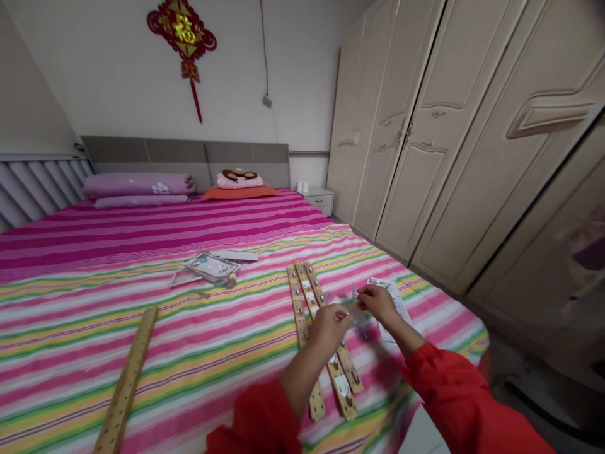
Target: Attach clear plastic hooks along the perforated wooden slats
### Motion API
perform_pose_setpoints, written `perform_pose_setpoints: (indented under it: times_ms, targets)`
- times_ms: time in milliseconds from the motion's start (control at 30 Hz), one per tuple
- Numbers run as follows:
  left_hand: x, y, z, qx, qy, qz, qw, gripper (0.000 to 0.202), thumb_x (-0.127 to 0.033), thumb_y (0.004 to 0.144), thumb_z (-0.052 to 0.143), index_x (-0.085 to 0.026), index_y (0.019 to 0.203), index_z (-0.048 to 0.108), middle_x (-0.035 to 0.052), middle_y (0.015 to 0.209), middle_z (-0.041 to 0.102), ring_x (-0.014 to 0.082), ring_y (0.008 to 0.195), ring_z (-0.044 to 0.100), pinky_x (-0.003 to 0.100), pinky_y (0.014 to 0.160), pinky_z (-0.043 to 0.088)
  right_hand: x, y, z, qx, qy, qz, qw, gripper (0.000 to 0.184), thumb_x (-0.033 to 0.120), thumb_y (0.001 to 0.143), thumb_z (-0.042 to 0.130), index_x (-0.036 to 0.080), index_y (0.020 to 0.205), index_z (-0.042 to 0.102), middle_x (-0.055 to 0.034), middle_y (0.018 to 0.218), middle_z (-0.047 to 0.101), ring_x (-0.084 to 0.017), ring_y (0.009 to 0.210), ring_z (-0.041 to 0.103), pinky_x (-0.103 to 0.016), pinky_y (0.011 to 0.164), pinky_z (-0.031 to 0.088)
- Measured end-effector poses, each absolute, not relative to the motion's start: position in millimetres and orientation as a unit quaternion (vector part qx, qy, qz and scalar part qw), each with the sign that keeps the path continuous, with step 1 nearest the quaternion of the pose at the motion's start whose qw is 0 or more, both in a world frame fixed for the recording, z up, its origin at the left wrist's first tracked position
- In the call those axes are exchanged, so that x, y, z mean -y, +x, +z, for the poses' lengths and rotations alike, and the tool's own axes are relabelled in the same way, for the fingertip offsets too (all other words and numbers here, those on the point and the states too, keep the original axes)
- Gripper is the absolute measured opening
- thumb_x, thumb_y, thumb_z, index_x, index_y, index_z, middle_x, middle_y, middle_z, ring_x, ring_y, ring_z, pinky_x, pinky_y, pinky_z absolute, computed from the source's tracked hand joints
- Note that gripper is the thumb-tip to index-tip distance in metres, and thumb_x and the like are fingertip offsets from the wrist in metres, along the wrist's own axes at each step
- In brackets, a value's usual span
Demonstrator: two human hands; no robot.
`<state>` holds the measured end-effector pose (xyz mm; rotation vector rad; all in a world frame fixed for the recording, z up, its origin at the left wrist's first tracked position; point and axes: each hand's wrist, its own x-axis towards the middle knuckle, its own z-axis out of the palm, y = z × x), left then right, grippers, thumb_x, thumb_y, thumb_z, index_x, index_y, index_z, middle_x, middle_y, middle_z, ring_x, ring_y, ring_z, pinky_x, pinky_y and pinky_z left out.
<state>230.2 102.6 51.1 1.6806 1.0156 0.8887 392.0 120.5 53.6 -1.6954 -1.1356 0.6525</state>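
Observation:
My left hand (329, 326) and my right hand (377, 301) are close together above the striped bed (142, 315), both pinched on a small clear plastic bag (354, 312) held between them. Under my left hand lie three wooden slats (307, 296) side by side, studded with small metal fittings. A white printed sheet (394, 299) lies on the bed just right of my right hand. Both arms wear red sleeves.
Another wooden slat (127, 378) lies at the lower left of the bed. Clear plastic packets (211, 266) sit mid-bed. Pillows (139, 186) rest at the headboard, a nightstand (319, 198) beside it. Cream wardrobe doors (449, 139) line the right wall.

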Motion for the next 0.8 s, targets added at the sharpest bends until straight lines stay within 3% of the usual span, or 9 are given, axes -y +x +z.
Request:
perform_pose_setpoints:
  times_ms: [67,167,233,367,433,533,667,800]
  targets:
    - [-102.8,245.2,47.5,-0.406,0.697,0.361,0.468,0.018,-0.015,0.071,0.057,-0.015,0.085,0.068,0.004,0.078,0.07,0.0164,0.073,0.064,0.027,0.069,0.049,-127.6,398.1,53.8,0.479,-0.704,0.237,0.468,0.01,0.013,0.064,0.051,0.018,0.066,0.059,-0.0005,0.053,0.06,-0.017,0.049,0.061,-0.028,0.049,0.049]
    - [-103.0,233.7,42.1,-0.398,0.703,0.366,0.463,0.033,-0.018,0.074,0.056,-0.018,0.107,0.063,0.005,0.091,0.071,0.0161,0.079,0.065,0.028,0.074,0.05,-126.1,394.1,55.5,0.513,-0.701,0.187,0.459,0.018,0.014,0.066,0.053,0.017,0.079,0.065,-0.0075,0.078,0.069,-0.02,0.071,0.065,-0.032,0.067,0.05]
    - [-107.2,205.7,37.9,-0.409,0.689,0.384,0.459,0.033,-0.024,0.079,0.052,-0.019,0.11,0.061,0.0054,0.095,0.07,0.0166,0.084,0.065,0.03,0.078,0.05,-118.6,379.7,55.6,0.546,-0.685,0.174,0.45,0.018,0.017,0.069,0.054,0.017,0.082,0.067,-0.0077,0.084,0.069,-0.021,0.077,0.064,-0.032,0.072,0.048]
    - [-114.4,140.9,20.0,-0.475,0.654,0.391,0.44,0.033,-0.028,0.071,0.059,-0.015,0.101,0.062,0.0098,0.099,0.065,0.0221,0.092,0.061,0.036,0.081,0.05,-98.7,326.8,48.8,0.713,-0.57,0.233,0.336,0.013,0.023,0.076,0.056,0.019,0.072,0.067,-0.0022,0.068,0.067,-0.016,0.066,0.059,-0.024,0.061,0.042]
    - [-108.2,123.9,5.4,-0.489,0.673,0.377,0.406,0.057,-0.026,0.057,0.071,-0.018,0.111,0.057,0.0095,0.112,0.059,0.0253,0.103,0.056,0.039,0.087,0.047,-91.8,299.2,43.0,0.755,-0.548,0.22,0.285,0.009,0.022,0.073,0.059,0.017,0.071,0.066,-0.003,0.069,0.066,-0.016,0.066,0.058,-0.023,0.059,0.039]
    - [-87.9,126.0,-15.6,-0.503,0.704,0.37,0.338,0.088,-0.024,0.049,0.074,-0.015,0.129,0.041,0.0118,0.121,0.051,0.0286,0.115,0.047,0.043,0.098,0.04,-90.5,271.6,34.9,0.764,-0.564,0.195,0.244,0.006,0.014,0.07,0.058,0.015,0.069,0.064,-0.0065,0.072,0.066,-0.017,0.068,0.058,-0.025,0.061,0.037]
    - [-65.9,149.6,-24.4,-0.568,0.694,0.33,0.297,0.078,-0.025,0.064,0.063,-0.011,0.134,0.034,0.0168,0.128,0.05,0.0298,0.121,0.044,0.041,0.102,0.035,-103.6,263.0,29.9,0.741,-0.586,0.228,0.236,0.017,0.005,0.066,0.05,0.014,0.059,0.062,-0.0085,0.067,0.067,-0.018,0.067,0.06,-0.026,0.061,0.038]
    - [-61.6,154.3,-16.8,-0.596,0.675,0.295,0.317,0.079,-0.017,0.065,0.056,-0.011,0.139,0.028,0.0151,0.138,0.045,0.0267,0.129,0.04,0.032,0.106,0.03,-121.8,268.2,30.7,0.701,-0.599,0.284,0.262,0.014,0.004,0.059,0.053,0.016,0.057,0.06,-0.0009,0.056,0.063,-0.015,0.058,0.06,-0.021,0.053,0.039]
